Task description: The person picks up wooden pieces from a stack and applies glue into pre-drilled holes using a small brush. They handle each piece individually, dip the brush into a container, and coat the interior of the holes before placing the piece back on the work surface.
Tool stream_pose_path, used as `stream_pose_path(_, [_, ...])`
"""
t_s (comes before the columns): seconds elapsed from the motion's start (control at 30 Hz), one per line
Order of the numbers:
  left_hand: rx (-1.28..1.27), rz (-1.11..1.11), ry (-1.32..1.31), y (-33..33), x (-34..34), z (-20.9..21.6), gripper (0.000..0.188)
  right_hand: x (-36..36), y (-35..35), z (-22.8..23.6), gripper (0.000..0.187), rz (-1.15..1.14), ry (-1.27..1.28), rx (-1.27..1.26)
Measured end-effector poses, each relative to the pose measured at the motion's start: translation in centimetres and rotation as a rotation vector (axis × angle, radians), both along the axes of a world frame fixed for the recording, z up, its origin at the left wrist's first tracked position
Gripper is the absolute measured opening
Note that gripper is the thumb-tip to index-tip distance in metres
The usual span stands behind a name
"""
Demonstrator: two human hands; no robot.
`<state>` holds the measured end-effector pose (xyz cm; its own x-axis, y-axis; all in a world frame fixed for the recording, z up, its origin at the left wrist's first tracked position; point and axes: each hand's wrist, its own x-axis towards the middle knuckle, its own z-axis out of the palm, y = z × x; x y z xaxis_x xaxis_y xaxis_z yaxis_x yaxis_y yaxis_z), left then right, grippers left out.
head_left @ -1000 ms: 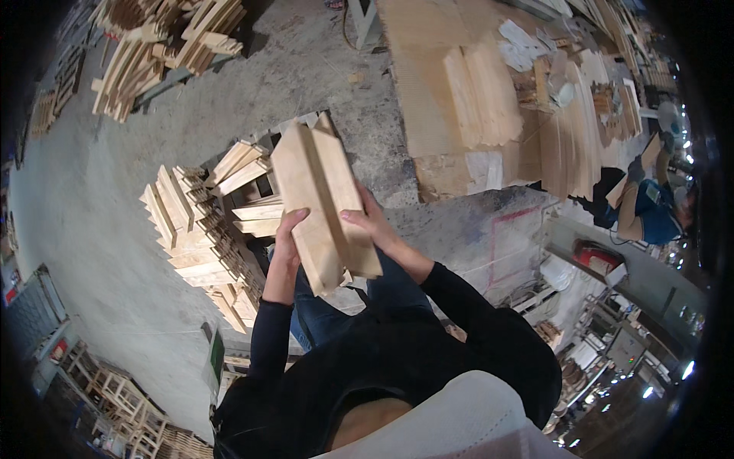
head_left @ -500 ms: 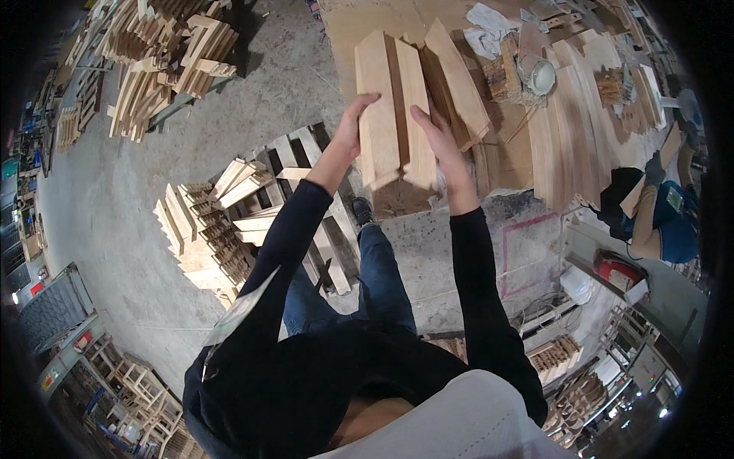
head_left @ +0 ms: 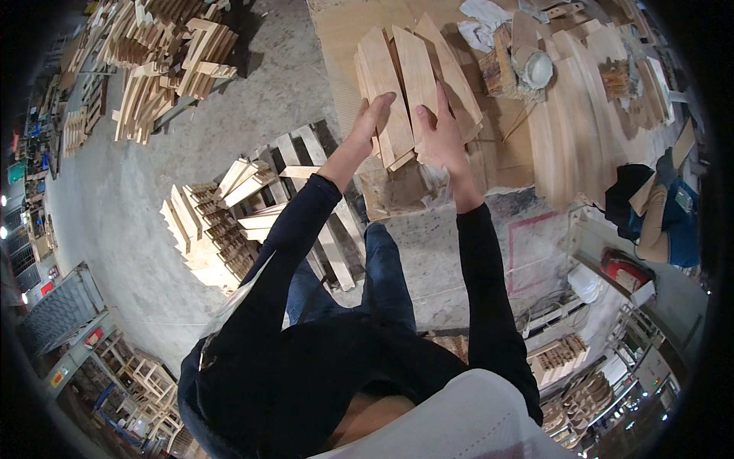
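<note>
Two pale, angled-end wooden boards lie side by side on the cardboard-covered table, held between my hands. My left hand (head_left: 368,126) grips the near left edge of the left wooden board (head_left: 382,73), its thumb over the top face; its other fingers are mostly hidden. My right hand (head_left: 442,139) holds the near end of the right wooden board (head_left: 414,65), thumb on top and a finger stretched along its right side. A third wooden board (head_left: 451,76) of like shape lies just to the right, close to my right fingers.
A round pot (head_left: 537,71) and a white cloth (head_left: 487,23) sit farther right, near stacked curved boards (head_left: 569,138). A pallet (head_left: 325,237) with piled wood pieces (head_left: 202,229) is at lower left. At right, a co-worker's gloved hand (head_left: 667,167) holds wood.
The two boards have come down and now rest against the third one, with the gap between them narrower. My hands have moved closer together, the right one shifting over its board.
</note>
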<state>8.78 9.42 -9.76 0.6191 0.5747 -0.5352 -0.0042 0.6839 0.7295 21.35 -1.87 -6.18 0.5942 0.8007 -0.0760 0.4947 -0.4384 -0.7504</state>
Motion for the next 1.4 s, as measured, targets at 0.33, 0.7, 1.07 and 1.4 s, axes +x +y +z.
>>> stream_pose_path(0.33, [-0.102, -0.099, -0.003, 1.3, 1.5, 0.9, 0.069, 8.7, 1.5, 1.9, 0.065, -0.119, -0.243, -0.088])
stream_pose_path(0.7, [-0.029, -0.015, -0.151, -0.3, 2.1, -0.8, 0.109, 9.9, 2.0, -3.5, 0.11, -0.121, 0.347, -0.409])
stream_pose_path(1.07, [0.109, -0.231, -0.028, -1.7, -4.7, 2.2, 0.065, 16.8, 1.1, -6.2, 0.042, 0.123, -0.276, -0.189])
stream_pose_path(1.4, [-0.378, 0.348, 0.275, -9.5, -35.4, -7.2, 0.046, -9.2, 7.5, 4.0, 0.026, 0.406, -0.342, 0.604])
